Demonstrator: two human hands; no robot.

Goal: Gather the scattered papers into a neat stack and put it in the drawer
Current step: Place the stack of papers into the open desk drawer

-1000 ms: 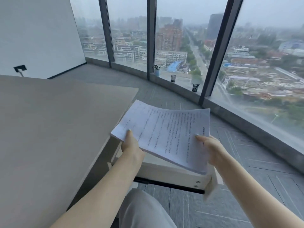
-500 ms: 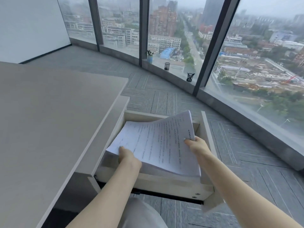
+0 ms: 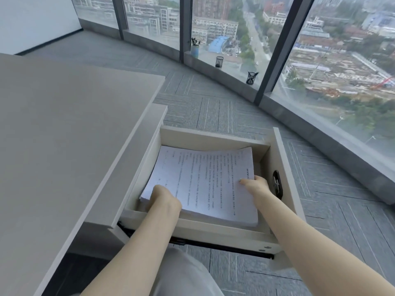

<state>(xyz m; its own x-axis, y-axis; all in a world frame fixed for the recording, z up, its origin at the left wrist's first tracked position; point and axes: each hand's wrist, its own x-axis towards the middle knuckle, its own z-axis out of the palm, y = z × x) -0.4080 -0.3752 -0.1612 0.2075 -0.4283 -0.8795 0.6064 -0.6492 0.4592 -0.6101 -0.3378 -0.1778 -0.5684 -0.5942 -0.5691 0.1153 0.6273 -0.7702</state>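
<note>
A thick stack of printed white papers (image 3: pixel 205 180) lies inside the open pale wooden drawer (image 3: pixel 213 136) that sticks out from the right side of the desk. My left hand (image 3: pixel 163 199) grips the stack's near left corner, its fingers hidden under the sheets. At the right edge my right hand (image 3: pixel 256 185) holds the stack, thumb on top of the page. The stack sits low between the drawer's walls, its far edge close to the back wall.
The grey desk top (image 3: pixel 64 135) fills the left. A dark lock piece (image 3: pixel 277 184) sits on the drawer's front panel at the right. Grey carpet tiles (image 3: pixel 213 107) run to a curved glass wall, whose sill bears a small plant (image 3: pixel 195 47) and two mesh pen cups (image 3: pixel 219 61).
Both hands have lowered the stack from above the drawer down into it, and the sheets have flattened out. The camera has tilted further down.
</note>
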